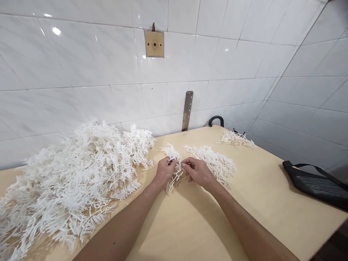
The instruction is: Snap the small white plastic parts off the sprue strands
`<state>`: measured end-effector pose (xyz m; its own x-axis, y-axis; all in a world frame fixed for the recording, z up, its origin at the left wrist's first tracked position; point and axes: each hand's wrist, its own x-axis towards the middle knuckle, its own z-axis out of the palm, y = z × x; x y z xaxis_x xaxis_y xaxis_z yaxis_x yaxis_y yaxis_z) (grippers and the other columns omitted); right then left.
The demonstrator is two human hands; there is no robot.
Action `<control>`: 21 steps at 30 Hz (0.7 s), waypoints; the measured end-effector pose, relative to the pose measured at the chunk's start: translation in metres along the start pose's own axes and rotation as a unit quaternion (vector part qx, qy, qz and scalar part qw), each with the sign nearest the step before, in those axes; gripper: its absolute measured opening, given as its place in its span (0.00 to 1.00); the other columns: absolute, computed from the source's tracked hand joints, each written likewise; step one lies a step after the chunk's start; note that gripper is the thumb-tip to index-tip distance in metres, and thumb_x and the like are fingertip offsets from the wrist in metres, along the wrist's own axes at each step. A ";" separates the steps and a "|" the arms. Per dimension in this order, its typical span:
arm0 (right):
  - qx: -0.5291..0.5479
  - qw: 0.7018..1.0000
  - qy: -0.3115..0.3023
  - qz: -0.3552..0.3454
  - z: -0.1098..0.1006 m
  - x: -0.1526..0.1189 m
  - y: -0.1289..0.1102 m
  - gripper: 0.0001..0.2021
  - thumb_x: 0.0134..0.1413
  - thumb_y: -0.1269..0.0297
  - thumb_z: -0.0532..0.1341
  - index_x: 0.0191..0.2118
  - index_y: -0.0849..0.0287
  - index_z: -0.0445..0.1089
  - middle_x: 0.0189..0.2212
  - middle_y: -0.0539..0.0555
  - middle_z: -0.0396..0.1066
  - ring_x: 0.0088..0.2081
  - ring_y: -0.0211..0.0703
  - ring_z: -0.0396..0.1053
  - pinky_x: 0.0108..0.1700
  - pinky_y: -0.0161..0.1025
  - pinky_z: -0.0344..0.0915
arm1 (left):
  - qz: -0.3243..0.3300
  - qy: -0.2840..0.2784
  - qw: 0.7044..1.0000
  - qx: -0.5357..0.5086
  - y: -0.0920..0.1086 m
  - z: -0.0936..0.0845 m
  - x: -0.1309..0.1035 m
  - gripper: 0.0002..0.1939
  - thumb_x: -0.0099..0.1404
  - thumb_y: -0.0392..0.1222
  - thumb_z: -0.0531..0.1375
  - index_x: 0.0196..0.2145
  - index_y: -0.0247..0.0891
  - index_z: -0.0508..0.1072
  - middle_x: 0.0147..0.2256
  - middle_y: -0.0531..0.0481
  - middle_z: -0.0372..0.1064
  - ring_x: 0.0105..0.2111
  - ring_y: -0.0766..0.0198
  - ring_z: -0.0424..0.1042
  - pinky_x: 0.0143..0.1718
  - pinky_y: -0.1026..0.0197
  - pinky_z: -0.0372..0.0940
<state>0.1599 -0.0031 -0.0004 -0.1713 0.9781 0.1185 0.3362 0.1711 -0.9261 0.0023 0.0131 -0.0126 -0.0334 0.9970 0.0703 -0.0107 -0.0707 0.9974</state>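
Note:
My left hand [164, 171] is closed around a white artificial branch [177, 176], whose thin twigs hang below the fingers and fan out above them. A small white curved piece shows at its thumb; I cannot make out what it is. Close on the right, my right hand [198, 172] pinches at the same branch with thumb and forefinger. Just behind that hand lies a flat bunch of white artificial branches [214, 161]. To the left spreads a big heap of similar white branches [81, 177].
The tan table [190, 228] meets a tiled wall. A smaller clump of white branches [236, 138] lies at the far right. Behind the edge stand a metal bracket [187, 110] and a black curved handle [216, 118]. A black mesh bag [315, 185] rests at the right edge.

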 end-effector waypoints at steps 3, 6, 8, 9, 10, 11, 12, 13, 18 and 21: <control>-0.043 0.999 0.000 -0.021 0.003 -0.003 -0.005 0.14 0.55 0.53 0.60 0.41 0.58 0.70 0.33 0.52 0.72 0.25 0.37 0.70 0.20 0.32 0.67 | 0.017 0.026 0.999 0.020 -0.002 0.000 0.000 0.11 0.54 0.48 0.62 0.27 0.36 0.70 0.20 0.56 0.64 0.22 0.68 0.62 0.26 0.66 0.58; -0.129 0.991 0.025 -0.026 0.008 -0.004 -0.006 0.11 0.54 0.56 0.61 0.39 0.58 0.70 0.35 0.55 0.73 0.32 0.41 0.72 0.25 0.33 0.67 | 0.027 0.058 0.997 0.032 -0.003 -0.001 0.002 0.12 0.54 0.49 0.62 0.26 0.36 0.69 0.21 0.55 0.65 0.23 0.67 0.64 0.26 0.65 0.59; -0.164 0.985 0.038 -0.026 0.012 -0.004 -0.004 0.11 0.54 0.56 0.61 0.38 0.58 0.70 0.34 0.55 0.74 0.34 0.43 0.72 0.30 0.36 0.68 | 0.026 0.075 0.996 0.039 -0.003 -0.001 0.002 0.12 0.54 0.48 0.62 0.25 0.36 0.68 0.21 0.55 0.64 0.23 0.67 0.64 0.26 0.65 0.59; -0.171 0.984 0.041 -0.027 0.015 -0.004 -0.002 0.11 0.54 0.56 0.61 0.38 0.58 0.69 0.33 0.54 0.74 0.34 0.44 0.72 0.32 0.37 0.68 | 0.024 0.079 0.996 0.041 -0.003 -0.001 0.002 0.12 0.54 0.48 0.62 0.25 0.37 0.67 0.21 0.55 0.64 0.23 0.67 0.64 0.26 0.66 0.59; -0.178 0.983 0.045 -0.027 0.017 -0.003 -0.001 0.12 0.54 0.55 0.61 0.38 0.57 0.69 0.34 0.54 0.74 0.34 0.44 0.72 0.34 0.38 0.68 | 0.021 0.080 0.996 0.040 -0.002 -0.001 0.002 0.11 0.55 0.47 0.62 0.25 0.37 0.67 0.21 0.54 0.65 0.23 0.67 0.64 0.25 0.66 0.59; -0.185 0.981 0.051 -0.027 0.019 -0.003 0.001 0.12 0.54 0.54 0.62 0.38 0.57 0.69 0.34 0.54 0.74 0.34 0.44 0.72 0.35 0.39 0.67 | 0.017 0.079 0.996 0.038 -0.001 -0.001 0.001 0.11 0.55 0.46 0.62 0.25 0.37 0.67 0.21 0.54 0.65 0.22 0.67 0.64 0.25 0.66 0.59; -0.192 0.979 0.059 -0.027 0.021 -0.003 0.001 0.12 0.54 0.53 0.62 0.38 0.57 0.69 0.33 0.54 0.74 0.34 0.44 0.72 0.36 0.40 0.67 | 0.012 0.077 0.996 0.036 -0.001 -0.001 0.001 0.11 0.54 0.46 0.62 0.25 0.37 0.67 0.21 0.54 0.66 0.22 0.67 0.64 0.25 0.65 0.59; -0.200 0.977 0.068 -0.027 0.022 -0.003 0.002 0.12 0.54 0.54 0.62 0.37 0.57 0.69 0.33 0.54 0.74 0.34 0.44 0.72 0.36 0.40 0.66 | 0.007 0.075 0.997 0.035 0.000 -0.001 0.000 0.11 0.54 0.46 0.62 0.24 0.37 0.67 0.21 0.54 0.65 0.22 0.67 0.64 0.24 0.66 0.59; -0.224 0.967 0.098 -0.066 0.021 -0.003 0.002 0.06 0.57 0.61 0.59 0.35 0.56 0.68 0.31 0.52 0.74 0.32 0.43 0.71 0.36 0.39 0.63 | -0.010 0.051 0.998 0.034 0.003 0.001 -0.003 0.13 0.53 0.49 0.64 0.25 0.37 0.68 0.20 0.56 0.64 0.20 0.68 0.63 0.22 0.66 0.58; -0.242 0.961 0.104 -0.089 0.017 -0.003 0.003 0.06 0.59 0.60 0.58 0.36 0.57 0.68 0.31 0.53 0.74 0.32 0.43 0.71 0.36 0.39 0.63 | -0.005 0.048 0.998 0.041 0.005 0.002 -0.005 0.13 0.53 0.48 0.64 0.25 0.37 0.68 0.20 0.56 0.64 0.19 0.69 0.62 0.21 0.66 0.59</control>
<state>0.1455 -0.0073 -0.0097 -0.0940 0.9224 0.3747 0.7189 0.3233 -0.6153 0.0044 0.0082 -0.0083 -0.1301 0.9895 0.0625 0.0701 -0.0537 0.9961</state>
